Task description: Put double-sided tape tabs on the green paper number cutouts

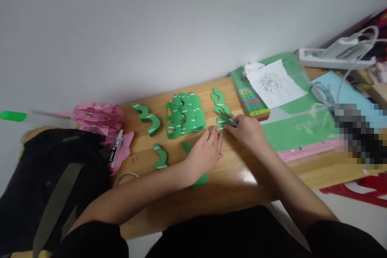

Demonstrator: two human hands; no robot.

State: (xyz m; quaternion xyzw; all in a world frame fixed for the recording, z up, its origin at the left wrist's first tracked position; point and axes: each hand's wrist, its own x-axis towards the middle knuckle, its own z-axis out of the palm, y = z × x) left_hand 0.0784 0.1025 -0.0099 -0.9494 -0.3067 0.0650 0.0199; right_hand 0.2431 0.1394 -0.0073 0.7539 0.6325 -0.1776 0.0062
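My right hand (248, 132) is closed around a thin tool, tweezers by their look (230, 119), whose tip rests on a green wavy paper cutout (221, 109) on the wooden table (236, 169). My left hand (206, 148) lies next to it with its fingers together, pressing down on a green paper piece (200, 180) that is mostly hidden under the palm. A pile of similar green cutouts (184, 117) with small white tape strips sits just beyond the left hand. Two more curved green pieces, one (147, 119) and one (161, 156), lie to the left.
Pink crepe paper (101, 117) and a glue tube (116, 150) lie at the left beside a black bag (45, 185). Green and pink paper sheets (290, 129), a white scrap sheet (273, 82), a blue folder (347, 92) and a white power strip (335, 56) fill the right side.
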